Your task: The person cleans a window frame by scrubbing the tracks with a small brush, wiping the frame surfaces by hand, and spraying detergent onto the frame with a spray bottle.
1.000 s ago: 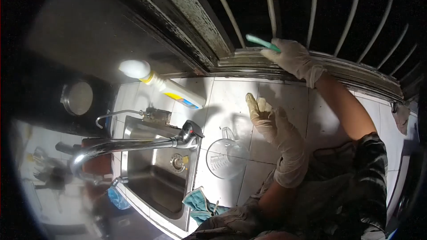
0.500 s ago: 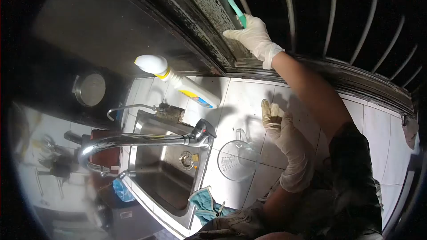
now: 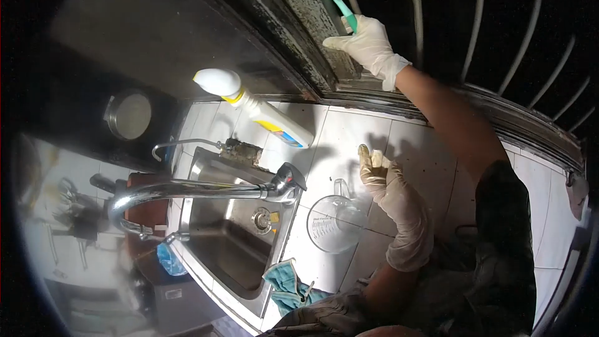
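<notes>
My right hand (image 3: 371, 50), in a whitish glove, is closed on a green-handled tool (image 3: 340, 6) at the corner of the worn window frame (image 3: 315, 25). The tool's pale end points up and left. My left hand (image 3: 393, 193), gloved too, is held over the white tiled counter with its fingers curled; whether anything is between them is hard to make out. Just left of it stands a clear measuring jug (image 3: 334, 224). A white spray bottle (image 3: 265, 115) with a yellow and blue label is farther up and left.
A steel sink (image 3: 231, 243) with a curved chrome faucet (image 3: 187, 188) lies at the left. A teal cloth (image 3: 290, 287) rests by the sink's near corner. Window bars (image 3: 480, 19) run across the upper right. A blue plastic bag (image 3: 170, 259) is left of the sink.
My right hand has moved left and up from the sill to the frame's corner, with the green-handled tool in it. The whole view has shifted slightly. My left hand stays curled over the counter.
</notes>
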